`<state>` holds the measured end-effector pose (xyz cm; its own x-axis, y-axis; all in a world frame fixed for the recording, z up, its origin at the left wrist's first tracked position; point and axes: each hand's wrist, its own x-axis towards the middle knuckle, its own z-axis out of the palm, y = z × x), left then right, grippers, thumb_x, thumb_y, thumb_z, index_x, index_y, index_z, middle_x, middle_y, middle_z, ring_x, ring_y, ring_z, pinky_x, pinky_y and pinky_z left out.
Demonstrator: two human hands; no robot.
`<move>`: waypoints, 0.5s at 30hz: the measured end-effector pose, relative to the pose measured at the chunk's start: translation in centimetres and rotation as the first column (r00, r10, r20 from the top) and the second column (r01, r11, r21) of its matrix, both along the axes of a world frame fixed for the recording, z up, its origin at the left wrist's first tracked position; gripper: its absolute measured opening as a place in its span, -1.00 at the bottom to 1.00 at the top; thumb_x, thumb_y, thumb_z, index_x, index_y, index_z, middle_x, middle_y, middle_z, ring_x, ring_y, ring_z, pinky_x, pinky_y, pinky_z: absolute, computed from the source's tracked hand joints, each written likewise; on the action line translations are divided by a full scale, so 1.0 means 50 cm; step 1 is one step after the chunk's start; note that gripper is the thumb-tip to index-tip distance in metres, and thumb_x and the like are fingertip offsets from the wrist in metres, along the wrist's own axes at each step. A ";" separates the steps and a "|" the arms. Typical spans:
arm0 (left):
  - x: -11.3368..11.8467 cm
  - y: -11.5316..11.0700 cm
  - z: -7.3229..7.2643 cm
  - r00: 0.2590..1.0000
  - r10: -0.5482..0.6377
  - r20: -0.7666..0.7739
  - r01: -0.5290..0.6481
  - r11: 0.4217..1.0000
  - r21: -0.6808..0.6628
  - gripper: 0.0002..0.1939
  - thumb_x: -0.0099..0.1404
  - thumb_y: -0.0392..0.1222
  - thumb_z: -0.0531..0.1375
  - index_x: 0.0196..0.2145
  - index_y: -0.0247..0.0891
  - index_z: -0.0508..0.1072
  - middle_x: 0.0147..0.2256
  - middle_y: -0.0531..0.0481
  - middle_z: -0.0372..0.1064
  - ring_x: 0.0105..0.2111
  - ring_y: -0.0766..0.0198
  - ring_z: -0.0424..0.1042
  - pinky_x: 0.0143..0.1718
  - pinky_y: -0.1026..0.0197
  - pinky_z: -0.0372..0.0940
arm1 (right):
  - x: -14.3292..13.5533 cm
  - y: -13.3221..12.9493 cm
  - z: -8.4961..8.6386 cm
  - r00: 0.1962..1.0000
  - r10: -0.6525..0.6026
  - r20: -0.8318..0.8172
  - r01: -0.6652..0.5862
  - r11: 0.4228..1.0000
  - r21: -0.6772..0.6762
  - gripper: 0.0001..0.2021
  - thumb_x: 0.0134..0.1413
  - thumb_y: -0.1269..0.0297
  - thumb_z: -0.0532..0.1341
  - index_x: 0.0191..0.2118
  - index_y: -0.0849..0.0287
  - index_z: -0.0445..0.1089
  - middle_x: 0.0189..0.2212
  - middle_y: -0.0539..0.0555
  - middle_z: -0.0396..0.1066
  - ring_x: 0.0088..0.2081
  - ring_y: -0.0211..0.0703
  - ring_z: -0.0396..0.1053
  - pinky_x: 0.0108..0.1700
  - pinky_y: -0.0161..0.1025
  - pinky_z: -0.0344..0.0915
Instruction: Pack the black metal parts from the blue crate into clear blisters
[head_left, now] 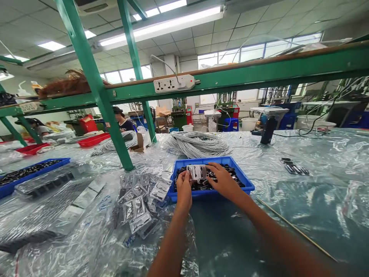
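Observation:
A small, flat, clear plastic packet (197, 172) with dark parts inside is held up over a blue tray (213, 195). My left hand (183, 189) pinches its left end between thumb and fingers. At its right end is my right hand (224, 180), with thumb and fingertips curved against the edge. Small black and shiny metal parts (230, 173) fill the tray below, partly hidden by my hands. Left of the tray lies a loose pile of similar clear packets (138, 207), some overlapping each other.
Behind the tray sits a coil of grey cable (198, 143). A green frame post (111, 127) rises at the left, under a crossbar with a power strip (174, 83). Rightward are a dark handheld tool (268, 130), black parts (294, 167) and a thin stick (296, 230). Plastic sheeting covers the table.

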<state>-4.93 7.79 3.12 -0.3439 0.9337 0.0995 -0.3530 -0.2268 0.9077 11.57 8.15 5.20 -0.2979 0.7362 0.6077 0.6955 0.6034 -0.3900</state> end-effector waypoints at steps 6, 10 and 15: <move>0.036 -0.020 0.010 0.979 -0.187 0.084 0.178 0.979 0.097 -0.61 0.05 0.05 0.35 -0.26 -0.25 0.42 -0.24 -0.03 0.45 -0.21 0.23 0.45 -0.18 0.20 0.33 | -0.038 -0.019 -0.018 0.997 0.075 0.015 -0.076 0.992 0.102 -0.61 0.26 0.34 0.12 0.17 0.16 0.35 0.21 0.27 0.26 0.25 0.17 0.21 0.23 0.18 0.25; 0.037 -0.027 0.009 0.984 -0.171 -0.047 0.175 0.980 0.090 -0.54 0.03 0.08 0.37 -0.22 -0.29 0.47 -0.23 -0.07 0.49 -0.15 0.15 0.46 -0.08 0.15 0.30 | -0.047 -0.024 -0.030 0.993 0.116 -0.022 -0.112 0.987 0.119 -0.57 0.25 0.40 0.08 0.21 0.16 0.32 0.21 0.29 0.25 0.25 0.16 0.20 0.22 0.18 0.28; 0.025 -0.027 0.002 0.983 -0.163 -0.087 0.169 0.983 0.075 -0.56 0.00 0.05 0.38 -0.25 -0.31 0.50 -0.33 -0.04 0.50 -0.27 0.18 0.46 -0.20 0.18 0.31 | -0.059 -0.032 -0.040 0.980 0.130 -0.150 -0.121 0.990 0.071 -0.55 0.23 0.34 0.12 0.23 0.20 0.26 0.18 0.31 0.26 0.21 0.12 0.26 0.24 0.15 0.25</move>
<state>-3.70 6.43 3.24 -0.1726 0.9646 0.1991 -0.3186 -0.2460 0.9154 8.62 6.53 3.20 -0.2851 0.6591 0.6960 0.5473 0.7080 -0.4463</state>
